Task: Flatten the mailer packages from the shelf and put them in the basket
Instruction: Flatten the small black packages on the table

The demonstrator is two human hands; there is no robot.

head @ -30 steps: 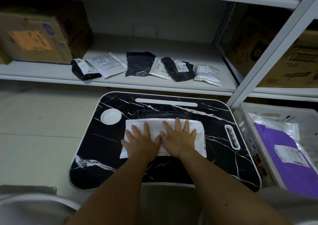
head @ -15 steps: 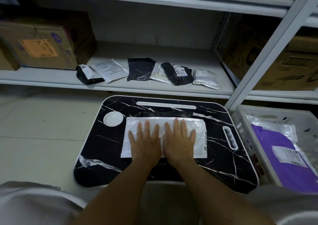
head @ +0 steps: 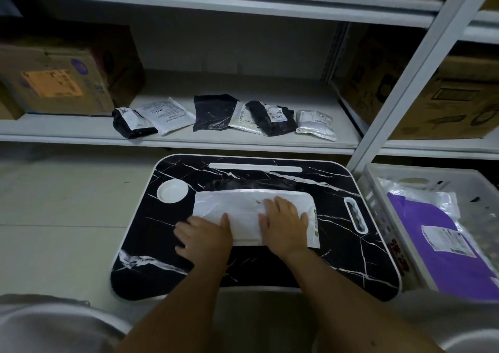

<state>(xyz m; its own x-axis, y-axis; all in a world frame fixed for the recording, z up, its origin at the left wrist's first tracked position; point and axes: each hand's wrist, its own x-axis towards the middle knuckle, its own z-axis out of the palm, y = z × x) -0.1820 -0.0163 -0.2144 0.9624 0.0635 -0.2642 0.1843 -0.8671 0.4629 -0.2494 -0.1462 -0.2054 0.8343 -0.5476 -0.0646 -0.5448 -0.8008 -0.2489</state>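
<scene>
A white mailer [head: 243, 209] lies flat on the black marbled lap table [head: 337, 247]. My right hand [head: 283, 224] presses on its right half with flat fingers. My left hand [head: 204, 235] lies at the mailer's lower left corner, fingers spread and blurred, partly on the table. Several black and white mailers [head: 216, 112] sit in a row on the grey shelf [head: 243, 90]. The white basket [head: 378, 204] stands at the right and holds a purple mailer [head: 437, 239] with a label.
Cardboard boxes [head: 54, 80] stand on the shelf at left and behind the grey upright post [head: 405, 74] at right. A round white cup recess [head: 172, 190] is in the table's left corner. Pale floor tiles lie to the left.
My left hand has slid from the middle of the mailer to its lower left corner. My right hand has shifted a little to the right. The camera has tilted slightly.
</scene>
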